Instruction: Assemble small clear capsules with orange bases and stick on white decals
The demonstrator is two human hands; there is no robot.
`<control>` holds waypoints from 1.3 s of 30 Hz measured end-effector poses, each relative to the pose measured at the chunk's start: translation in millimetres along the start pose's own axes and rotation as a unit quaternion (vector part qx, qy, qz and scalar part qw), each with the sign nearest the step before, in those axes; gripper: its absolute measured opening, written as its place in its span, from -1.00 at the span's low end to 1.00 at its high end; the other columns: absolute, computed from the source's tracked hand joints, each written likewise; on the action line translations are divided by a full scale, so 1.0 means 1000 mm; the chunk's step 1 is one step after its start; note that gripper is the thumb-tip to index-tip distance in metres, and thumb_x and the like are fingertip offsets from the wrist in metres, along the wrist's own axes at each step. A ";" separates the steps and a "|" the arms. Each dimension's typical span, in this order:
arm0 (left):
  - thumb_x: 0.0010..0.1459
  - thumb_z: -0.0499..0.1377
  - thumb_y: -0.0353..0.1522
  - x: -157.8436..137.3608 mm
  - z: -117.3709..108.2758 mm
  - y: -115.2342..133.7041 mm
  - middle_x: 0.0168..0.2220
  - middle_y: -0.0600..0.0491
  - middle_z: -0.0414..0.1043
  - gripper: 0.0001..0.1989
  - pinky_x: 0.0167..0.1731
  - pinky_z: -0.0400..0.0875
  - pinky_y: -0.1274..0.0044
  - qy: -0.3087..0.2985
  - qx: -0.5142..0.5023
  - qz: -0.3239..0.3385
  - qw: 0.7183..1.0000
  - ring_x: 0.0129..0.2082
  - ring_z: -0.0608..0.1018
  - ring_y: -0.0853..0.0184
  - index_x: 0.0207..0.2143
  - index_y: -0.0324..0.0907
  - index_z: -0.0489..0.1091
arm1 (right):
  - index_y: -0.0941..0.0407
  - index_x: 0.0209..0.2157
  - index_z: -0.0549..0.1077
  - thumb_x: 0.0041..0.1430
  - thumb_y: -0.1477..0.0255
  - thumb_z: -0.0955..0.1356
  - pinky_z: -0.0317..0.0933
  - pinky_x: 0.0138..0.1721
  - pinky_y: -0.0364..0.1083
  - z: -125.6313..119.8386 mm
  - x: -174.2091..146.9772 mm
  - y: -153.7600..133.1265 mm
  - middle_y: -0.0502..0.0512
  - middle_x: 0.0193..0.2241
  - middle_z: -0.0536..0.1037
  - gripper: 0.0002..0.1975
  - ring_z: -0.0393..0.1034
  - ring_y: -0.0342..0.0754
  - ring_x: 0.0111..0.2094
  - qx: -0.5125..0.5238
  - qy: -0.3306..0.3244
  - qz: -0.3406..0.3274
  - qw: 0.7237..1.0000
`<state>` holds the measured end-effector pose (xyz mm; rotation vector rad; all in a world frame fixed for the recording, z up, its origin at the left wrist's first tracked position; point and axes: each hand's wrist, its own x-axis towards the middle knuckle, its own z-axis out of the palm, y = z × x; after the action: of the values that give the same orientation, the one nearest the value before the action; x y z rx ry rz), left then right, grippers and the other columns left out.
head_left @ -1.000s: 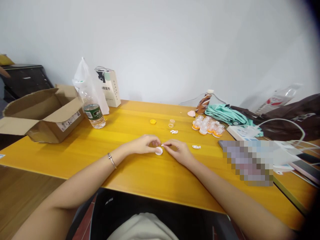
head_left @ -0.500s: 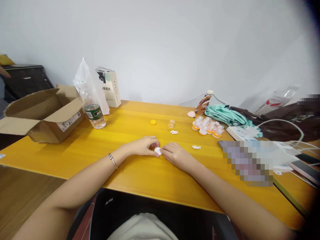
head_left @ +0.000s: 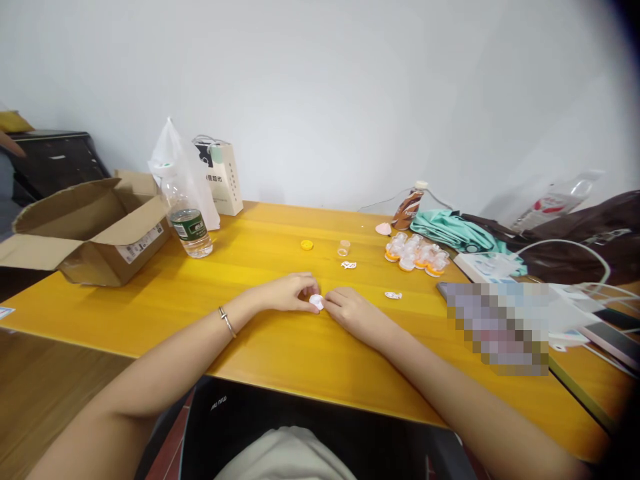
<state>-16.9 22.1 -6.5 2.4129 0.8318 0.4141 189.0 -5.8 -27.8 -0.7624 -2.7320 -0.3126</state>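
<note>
A small round white piece (head_left: 317,303), too small to make out its kind, is at the middle of the table. My left hand (head_left: 293,292) pinches it between thumb and fingers from the left. From the right, the fingertips of my right hand (head_left: 350,308) are pressed together against its edge. Just beyond my hands lie a yellow round lid (head_left: 307,245), a small clear cup (head_left: 343,248) and a white patterned cutout (head_left: 349,265). A second patterned cutout (head_left: 393,295) rests to the right of my right hand.
Several clear capsules with orange bases (head_left: 416,253) stand at the right, before a brown drink bottle (head_left: 409,205) and teal cloth (head_left: 450,230). A water bottle (head_left: 191,230) and an open cardboard box (head_left: 107,257) occupy the left. Cables and a blurred flat object (head_left: 495,327) lie far right.
My right fingers have shifted very slightly at the edge of the white piece. My left hand keeps its pinch, and the table things stay in place.
</note>
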 end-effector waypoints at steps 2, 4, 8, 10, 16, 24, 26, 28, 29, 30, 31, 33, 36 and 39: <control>0.01 0.17 -0.24 0.000 0.000 -0.002 -0.32 0.04 0.27 -0.72 -0.35 0.29 0.58 0.001 -0.010 0.002 1.000 -0.38 0.37 0.42 -0.24 -0.21 0.34 | 0.17 -0.30 0.42 0.17 0.54 0.18 0.22 -0.30 -0.06 0.002 0.000 0.001 0.15 -0.40 0.44 -0.80 0.31 -0.04 -0.36 0.047 0.003 0.031 0.998; 0.04 0.15 -0.28 0.000 -0.002 -0.004 -0.29 0.02 0.28 -0.73 -0.29 0.30 0.55 -0.004 -0.019 0.016 1.000 -0.33 0.39 0.40 -0.20 -0.21 0.36 | 0.13 -0.26 0.42 0.16 0.55 0.19 0.24 -0.28 -0.07 0.006 0.000 0.005 0.13 -0.36 0.46 -0.79 0.34 -0.07 -0.34 0.126 0.022 0.068 0.990; 0.08 0.10 -0.39 0.000 -0.004 -0.007 -0.21 -0.02 0.29 -0.70 -0.16 0.26 0.51 -0.023 -0.019 0.046 0.998 -0.22 0.40 0.35 -0.09 -0.16 0.34 | 0.11 -0.27 0.41 0.12 0.52 0.22 0.28 -0.25 -0.07 0.013 -0.002 0.014 0.08 -0.36 0.49 -0.82 0.38 -0.09 -0.32 0.259 0.082 0.179 0.946; 0.05 0.14 -0.38 -0.001 -0.004 -0.008 -0.19 -0.02 0.30 -0.62 -0.14 0.26 0.50 -0.020 -0.017 0.041 0.999 -0.20 0.39 0.34 -0.03 -0.15 0.29 | 0.12 -0.31 0.40 0.08 0.50 0.25 0.29 -0.25 -0.06 0.014 -0.002 0.015 0.08 -0.38 0.48 -0.86 0.39 -0.09 -0.34 0.292 0.095 0.214 0.928; -0.01 0.19 -0.28 0.001 0.001 -0.002 -0.27 0.02 0.33 -0.68 -0.25 0.28 0.53 0.016 -0.005 0.030 0.999 -0.28 0.40 0.35 -0.18 -0.19 0.33 | 0.12 -0.34 0.40 -0.01 0.49 0.30 0.28 -0.23 -0.03 0.013 0.002 0.008 0.07 -0.38 0.48 -0.87 0.38 -0.08 -0.32 0.347 0.098 0.225 0.905; 0.11 0.08 -0.38 -0.001 0.001 0.011 -0.06 -0.02 0.31 -0.59 -0.04 0.19 0.46 0.062 0.035 0.076 0.995 -0.06 0.34 0.31 0.03 -0.11 0.14 | 0.09 -0.26 0.28 0.02 0.34 0.32 0.30 -0.17 -0.05 0.012 0.003 0.010 0.02 -0.36 0.52 -0.77 0.43 -0.15 -0.34 0.643 0.103 0.324 0.686; 0.12 0.06 -0.40 -0.001 0.001 0.011 -0.04 -0.03 0.30 -0.59 -0.03 0.18 0.44 0.069 0.058 0.091 0.992 -0.04 0.33 0.30 0.05 -0.11 0.13 | 0.07 -0.24 0.26 -0.01 0.34 0.35 0.29 -0.15 -0.05 0.009 0.002 0.009 0.02 -0.33 0.53 -0.72 0.43 -0.15 -0.31 0.684 0.100 0.305 0.655; 0.14 0.05 -0.40 -0.001 0.001 0.011 -0.04 -0.03 0.31 -0.62 -0.03 0.19 0.44 0.079 0.074 0.101 0.989 -0.05 0.34 0.29 0.04 -0.12 0.14 | 0.06 -0.23 0.24 -0.04 0.36 0.38 0.28 -0.13 -0.05 0.007 0.002 0.009 0.01 -0.31 0.53 -0.68 0.44 -0.15 -0.28 0.704 0.107 0.290 0.640; 0.15 0.04 -0.40 -0.001 0.001 0.010 -0.04 -0.04 0.32 -0.63 -0.03 0.19 0.44 0.086 0.079 0.104 0.988 -0.05 0.35 0.29 0.03 -0.12 0.15 | 0.05 -0.22 0.23 -0.04 0.36 0.38 0.28 -0.13 -0.04 0.006 0.002 0.008 0.01 -0.30 0.53 -0.67 0.44 -0.14 -0.27 0.709 0.110 0.286 0.635; 0.15 0.03 -0.39 0.000 0.001 0.010 -0.04 -0.04 0.32 -0.65 -0.03 0.19 0.44 0.090 0.081 0.106 0.987 -0.05 0.35 0.30 0.02 -0.13 0.16 | 0.05 -0.22 0.23 -0.05 0.36 0.38 0.28 -0.12 -0.04 0.006 0.002 0.008 0.01 -0.30 0.53 -0.66 0.44 -0.14 -0.26 0.711 0.113 0.285 0.633; 0.16 0.03 -0.39 0.000 0.001 0.010 -0.04 -0.04 0.32 -0.66 -0.03 0.19 0.44 0.094 0.080 0.106 0.987 -0.05 0.36 0.30 0.01 -0.13 0.16 | 0.04 -0.22 0.22 -0.05 0.35 0.38 0.28 -0.12 -0.03 0.006 0.003 0.008 0.01 -0.31 0.53 -0.66 0.44 -0.14 -0.26 0.710 0.115 0.287 0.633; 0.16 0.03 -0.38 0.000 0.002 0.011 -0.06 -0.04 0.33 -0.67 -0.03 0.20 0.45 0.097 0.074 0.105 0.987 -0.06 0.37 0.31 0.00 -0.14 0.17 | 0.05 -0.23 0.23 -0.05 0.35 0.39 0.29 -0.12 -0.02 0.006 0.003 0.009 0.01 -0.32 0.53 -0.66 0.44 -0.14 -0.27 0.701 0.119 0.298 0.637; 0.15 0.03 -0.40 0.001 0.003 0.011 -0.06 -0.05 0.33 -0.69 -0.04 0.22 0.46 0.103 0.051 0.104 0.988 -0.05 0.37 0.31 -0.02 -0.14 0.19 | 0.05 -0.20 0.26 -0.05 0.35 0.39 0.29 -0.12 -0.03 0.007 0.003 0.010 0.00 -0.35 0.53 -0.65 0.44 -0.15 -0.29 0.697 0.119 0.309 0.637; 0.15 0.04 -0.40 0.002 0.004 0.009 -0.07 -0.06 0.32 -0.73 -0.05 0.24 0.47 0.113 0.031 0.103 0.988 -0.05 0.37 0.31 -0.06 -0.16 0.22 | 0.04 -0.14 0.27 -0.04 0.37 0.39 0.29 -0.11 -0.05 0.006 0.003 0.011 -0.02 -0.36 0.54 -0.62 0.44 -0.17 -0.30 0.704 0.118 0.309 0.628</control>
<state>-9.7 15.8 -4.3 2.5515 0.6984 0.7640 191.2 6.1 -31.5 -0.8642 -1.4353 1.5335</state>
